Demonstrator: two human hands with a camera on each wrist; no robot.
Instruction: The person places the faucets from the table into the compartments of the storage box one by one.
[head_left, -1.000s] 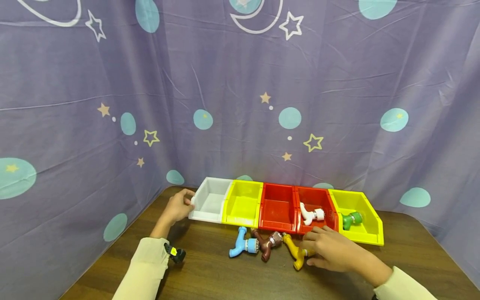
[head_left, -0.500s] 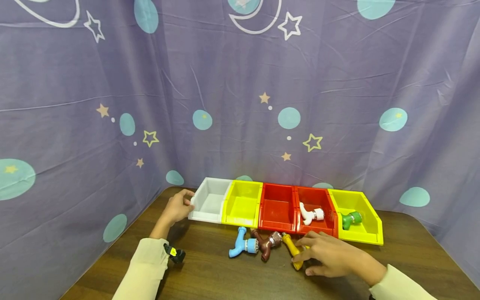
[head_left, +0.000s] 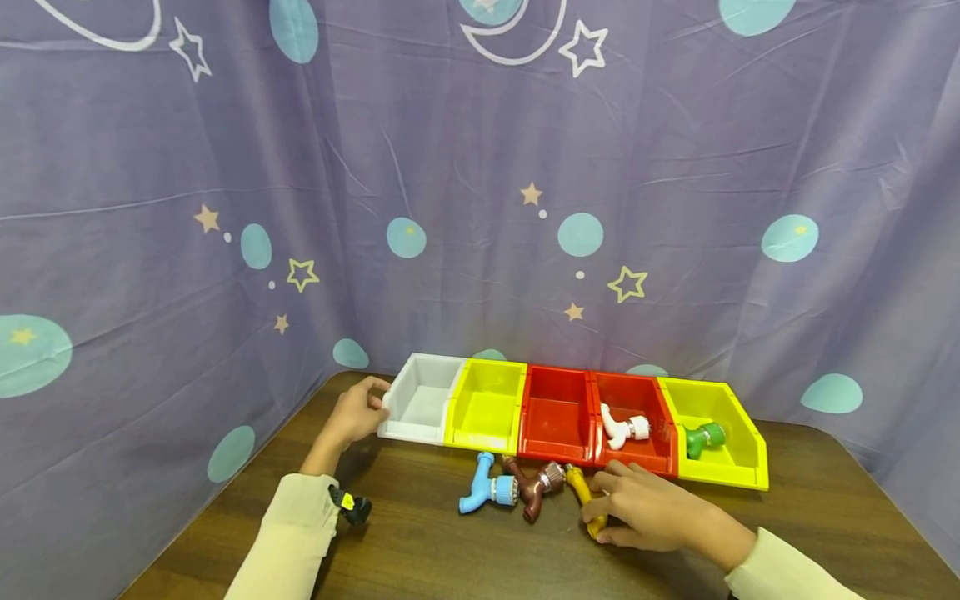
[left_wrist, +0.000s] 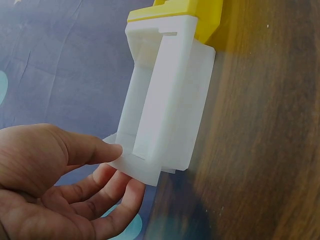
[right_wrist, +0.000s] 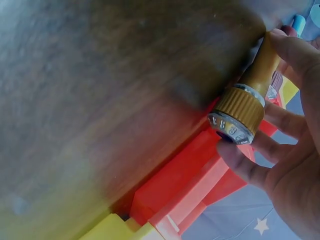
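Note:
My left hand (head_left: 356, 414) pinches the left side of the white bin (head_left: 422, 402); in the left wrist view the thumb lies on the bin's rim (left_wrist: 142, 167) and the fingers curl below it. On the table before the bins, my right hand (head_left: 637, 507) grips a yellow tap (head_left: 584, 497), thumb on one side and fingers on the other. The right wrist view shows the tap's ribbed knob (right_wrist: 239, 111) between them. Left of it lie a brown tap (head_left: 534, 490) and a light blue tap (head_left: 483, 485). In the head view the hand covers the yellow tap's knob.
Right of the white bin stand a yellow bin (head_left: 486, 400), a red bin (head_left: 557, 412), another red bin (head_left: 630, 387) holding a white tap (head_left: 621, 427), and a yellow bin (head_left: 738, 454) holding a green tap (head_left: 703, 438). A patterned curtain (head_left: 480, 167) hangs behind the wooden table (head_left: 450, 558).
My right hand has moved slightly left and its fingers have closed round the yellow tap. My left hand stays at the white bin.

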